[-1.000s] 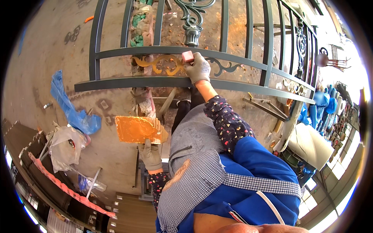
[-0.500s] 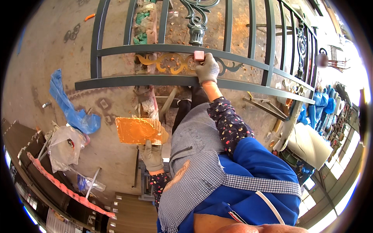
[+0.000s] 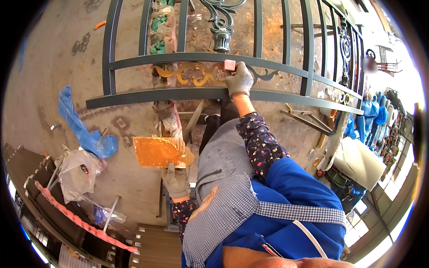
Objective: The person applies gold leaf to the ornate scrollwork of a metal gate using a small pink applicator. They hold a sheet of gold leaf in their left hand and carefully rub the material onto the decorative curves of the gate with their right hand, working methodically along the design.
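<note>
My gloved left hand (image 3: 175, 181) grips the near edge of a flat board coated with orange-gold paint (image 3: 158, 152), held level to the left of my apron. My gloved right hand (image 3: 240, 81) is closed around a small pink block, likely a sponge (image 3: 229, 65), and presses it at the scrollwork between two rails of a dark grey metal railing (image 3: 156, 94). Left of that hand, the scroll ornament (image 3: 196, 73) is gold; to the right, the scroll (image 3: 264, 76) is still dark grey. My right fingers hide the ornament's middle.
A blue plastic sheet (image 3: 85, 127) and a clear plastic bag (image 3: 78, 174) lie on the floor at left. Wrapped supports (image 3: 164, 31) stand under the railing. A pale roll (image 3: 359, 163) and blue-wrapped goods (image 3: 371, 116) are at right. A pink-wrapped bar (image 3: 85, 221) lies lower left.
My right hand and the pink block stay at nearly the same spot on the scrollwork. The view has shifted slightly; the board in my left hand is almost unmoved.
</note>
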`<state>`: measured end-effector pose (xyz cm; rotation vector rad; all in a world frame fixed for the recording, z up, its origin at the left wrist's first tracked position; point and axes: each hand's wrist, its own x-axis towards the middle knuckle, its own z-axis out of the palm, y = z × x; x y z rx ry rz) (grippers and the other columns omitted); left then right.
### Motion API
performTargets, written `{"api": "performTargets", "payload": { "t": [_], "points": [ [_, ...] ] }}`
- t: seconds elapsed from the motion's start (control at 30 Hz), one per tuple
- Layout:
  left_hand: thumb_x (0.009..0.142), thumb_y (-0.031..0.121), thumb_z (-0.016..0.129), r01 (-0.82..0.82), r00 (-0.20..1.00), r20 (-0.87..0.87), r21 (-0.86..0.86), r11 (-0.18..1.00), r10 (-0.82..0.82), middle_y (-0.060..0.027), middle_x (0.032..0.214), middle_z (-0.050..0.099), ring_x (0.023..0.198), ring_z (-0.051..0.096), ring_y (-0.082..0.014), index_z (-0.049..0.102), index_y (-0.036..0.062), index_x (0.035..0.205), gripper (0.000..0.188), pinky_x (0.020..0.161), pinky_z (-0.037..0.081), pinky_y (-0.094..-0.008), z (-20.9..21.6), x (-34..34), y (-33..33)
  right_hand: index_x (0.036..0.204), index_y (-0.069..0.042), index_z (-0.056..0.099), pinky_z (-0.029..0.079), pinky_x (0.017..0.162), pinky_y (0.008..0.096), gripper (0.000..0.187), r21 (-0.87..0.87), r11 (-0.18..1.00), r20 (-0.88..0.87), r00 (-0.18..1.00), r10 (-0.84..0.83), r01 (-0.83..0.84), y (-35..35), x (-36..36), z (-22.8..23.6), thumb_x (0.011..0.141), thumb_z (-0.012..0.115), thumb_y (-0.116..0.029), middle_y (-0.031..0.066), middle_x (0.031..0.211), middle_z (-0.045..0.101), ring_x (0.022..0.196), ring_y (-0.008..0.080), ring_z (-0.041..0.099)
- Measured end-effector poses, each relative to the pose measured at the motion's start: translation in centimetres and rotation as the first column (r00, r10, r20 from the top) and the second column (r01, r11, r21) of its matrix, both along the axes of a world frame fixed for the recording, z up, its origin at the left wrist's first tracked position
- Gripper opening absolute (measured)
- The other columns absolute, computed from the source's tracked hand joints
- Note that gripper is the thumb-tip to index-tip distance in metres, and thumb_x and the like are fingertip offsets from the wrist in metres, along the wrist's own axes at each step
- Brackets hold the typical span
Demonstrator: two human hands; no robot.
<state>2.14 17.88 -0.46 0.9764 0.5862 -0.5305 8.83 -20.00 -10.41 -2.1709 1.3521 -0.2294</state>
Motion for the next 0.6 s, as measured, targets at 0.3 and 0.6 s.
{"api": "performTargets", "payload": {
  "t": [0.3,0.6],
  "points": [
    [0.096,0.011,0.067,-0.005,1.0,-0.008,0.007,1.0,0.005,-0.0084,0.139,0.056,0.126,0.055,-0.0235,0.05,0.0041,0.141,0.048,0.108,0.046,-0.0406,-0.5,-0.9,0.2,0.093,-0.011,0.059,0.053,0.074,0.048,0.028,-0.015,0.992,-0.066,0.99,0.128,-0.129,0.4,0.7,1.3,0.081,0.074,-0.032,0.0132,0.09,0.069,0.085,0.0375,0.069],
    [0.094,0.018,0.071,0.014,1.0,0.019,0.007,1.0,-0.014,-0.0076,0.137,0.057,0.124,0.056,-0.0221,0.052,0.0024,0.139,0.05,0.108,0.045,-0.0398,0.3,-0.8,-0.5,0.095,-0.009,0.06,0.052,0.074,0.049,0.034,0.069,0.977,-0.099,0.973,0.208,-0.202,-2.7,-3.7,4.0,0.079,0.077,-0.035,0.0159,0.087,0.07,0.086,0.0404,0.067]
  ]
}}
